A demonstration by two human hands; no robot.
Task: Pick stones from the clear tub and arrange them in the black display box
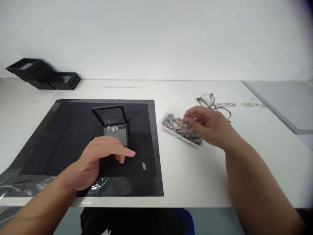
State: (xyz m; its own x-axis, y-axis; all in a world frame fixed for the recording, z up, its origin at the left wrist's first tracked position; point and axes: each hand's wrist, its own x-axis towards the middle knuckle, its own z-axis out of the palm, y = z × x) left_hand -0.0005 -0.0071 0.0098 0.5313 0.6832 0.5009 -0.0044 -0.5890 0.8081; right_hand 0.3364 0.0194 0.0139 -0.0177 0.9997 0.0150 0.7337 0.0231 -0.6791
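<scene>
A small black case [114, 125] stands open on a black mat [73, 137], its lid tilted up and a few small pale pieces in its base. My left hand [100, 156] hovers palm down just in front of the case, fingers loosely spread, holding nothing. One small pale piece [143, 166] lies loose on the mat to the right of that hand. My right hand [207, 125] reaches into a clear tray [171, 129] full of several small colourful pieces, fingertips down among them; whether it grips one is hidden.
A pair of glasses [210, 101] lies behind the tray. Black empty boxes [44, 76] are stacked at the far left by the wall. A grey panel [286, 101] lies at the right. The white table's front edge [171, 204] runs close below my arms.
</scene>
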